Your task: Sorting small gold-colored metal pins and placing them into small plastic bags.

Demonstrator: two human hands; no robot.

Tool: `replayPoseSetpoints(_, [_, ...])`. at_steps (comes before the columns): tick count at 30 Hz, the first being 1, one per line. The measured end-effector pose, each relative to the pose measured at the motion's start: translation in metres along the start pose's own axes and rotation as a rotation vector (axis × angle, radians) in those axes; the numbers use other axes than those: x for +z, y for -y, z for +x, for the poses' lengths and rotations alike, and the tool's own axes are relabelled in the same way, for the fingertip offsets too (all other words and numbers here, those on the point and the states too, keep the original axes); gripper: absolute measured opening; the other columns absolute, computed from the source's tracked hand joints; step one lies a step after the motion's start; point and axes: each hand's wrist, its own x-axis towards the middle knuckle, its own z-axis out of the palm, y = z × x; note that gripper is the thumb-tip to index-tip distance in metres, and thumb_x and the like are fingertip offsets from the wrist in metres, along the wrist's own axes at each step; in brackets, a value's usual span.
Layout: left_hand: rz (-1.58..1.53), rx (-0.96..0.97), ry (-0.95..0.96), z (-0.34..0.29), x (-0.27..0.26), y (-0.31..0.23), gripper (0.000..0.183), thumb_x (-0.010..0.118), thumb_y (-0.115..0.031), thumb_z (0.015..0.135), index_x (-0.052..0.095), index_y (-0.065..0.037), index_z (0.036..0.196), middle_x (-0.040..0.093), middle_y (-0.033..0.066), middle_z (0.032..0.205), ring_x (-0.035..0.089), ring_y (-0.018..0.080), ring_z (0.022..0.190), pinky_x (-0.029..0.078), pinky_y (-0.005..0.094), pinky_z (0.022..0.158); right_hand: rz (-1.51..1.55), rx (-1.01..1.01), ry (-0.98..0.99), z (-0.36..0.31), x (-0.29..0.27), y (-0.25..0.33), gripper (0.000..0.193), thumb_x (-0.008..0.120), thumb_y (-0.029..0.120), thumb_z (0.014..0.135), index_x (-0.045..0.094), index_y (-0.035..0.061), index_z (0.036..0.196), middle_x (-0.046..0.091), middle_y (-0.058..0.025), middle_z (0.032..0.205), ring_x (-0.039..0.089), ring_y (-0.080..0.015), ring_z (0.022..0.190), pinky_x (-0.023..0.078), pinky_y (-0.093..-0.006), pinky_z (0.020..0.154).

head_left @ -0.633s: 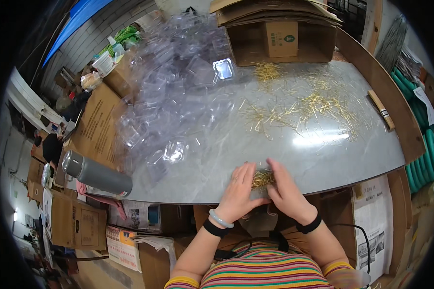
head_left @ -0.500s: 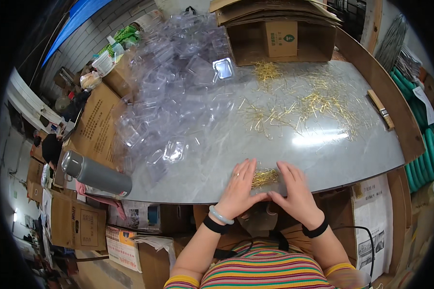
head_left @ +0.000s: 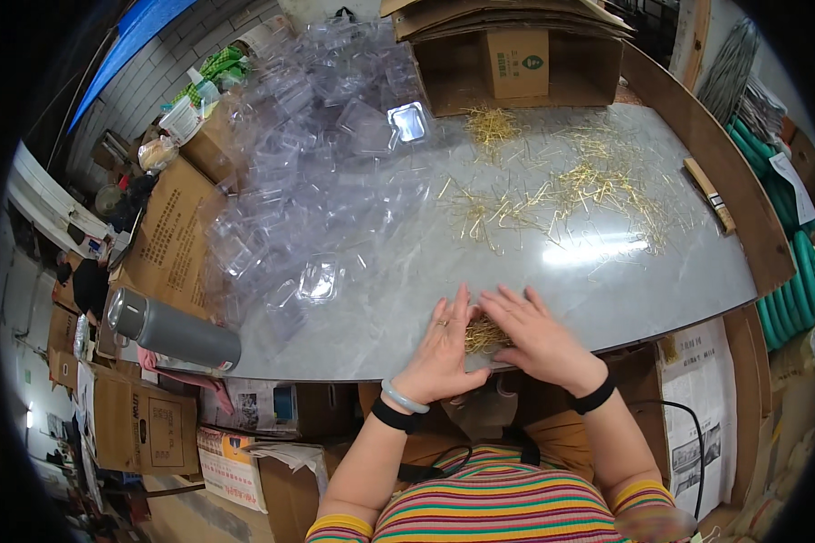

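Note:
A small bundle of gold wire hooks (head_left: 484,336) lies on the grey tabletop (head_left: 371,335) at its near edge. My left hand (head_left: 436,351) stands along the bundle's left side, fingers straight and thumb apart. Over its right part reaches my right hand (head_left: 536,340), with fingers stretched out and palm against the wires, hiding some of them. Neither hand is closed round the bundle. Farther off, loose gold wire hooks (head_left: 598,187) are scattered across the right half of the table, with a denser clump (head_left: 491,127) at the back.
Clear plastic blister shells (head_left: 308,163) heap up on the left. A grey flask (head_left: 177,331) lies at the front left. A wooden-handled brush (head_left: 709,195) is by the cardboard border (head_left: 733,154) on the right. An open cardboard box (head_left: 598,77) stands at the back.
My right hand has shifted left and tipped over the bundle, covering more of it. My left hand stays at the bundle's left side. The whole view has moved slightly.

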Motion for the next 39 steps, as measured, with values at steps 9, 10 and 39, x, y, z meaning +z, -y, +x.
replayPoseSetpoints(9, [-0.141, -0.064, -0.09, -0.005, -0.008, -0.001, 0.114, 0.085, -0.014, 0.07, 0.013, -0.002, 0.158, 0.044, 0.0227, 0.144, 0.045, 0.0374, 0.133, 0.036, 0.0447, 0.113, -0.085, 0.185, -0.108, -0.003, 0.023, 0.011, 0.062, 0.076, 0.016, 0.08, 0.051, 0.0036, 0.135, 0.053, -0.0153, 0.122, 0.044, -0.0402, 0.126, 0.035, -0.0502, 0.109])
replayPoseSetpoints(10, [-0.07, -0.078, -0.105, -0.005, -0.008, -0.003, 0.109, 0.086, -0.015, 0.07, 0.02, -0.003, 0.156, 0.045, 0.022, 0.143, 0.047, 0.0379, 0.132, 0.036, 0.045, 0.112, -0.072, 0.185, -0.124, -0.003, 0.021, 0.012, 0.061, 0.075, 0.016, 0.08, 0.051, 0.0036, 0.135, 0.053, -0.0153, 0.125, 0.042, -0.0403, 0.129, 0.034, -0.0503, 0.111])
replayPoseSetpoints(39, [0.251, -0.215, -0.096, -0.016, -0.026, -0.023, 0.069, 0.082, -0.021, 0.077, 0.051, 0.003, 0.134, 0.056, 0.0209, 0.131, 0.05, 0.0386, 0.127, 0.042, 0.0465, 0.105, -0.053, 0.179, -0.133, -0.006, 0.019, 0.008, 0.072, 0.072, 0.022, 0.088, 0.037, 0.0012, 0.147, 0.049, -0.0212, 0.144, 0.042, -0.0391, 0.138, 0.023, -0.0585, 0.117])
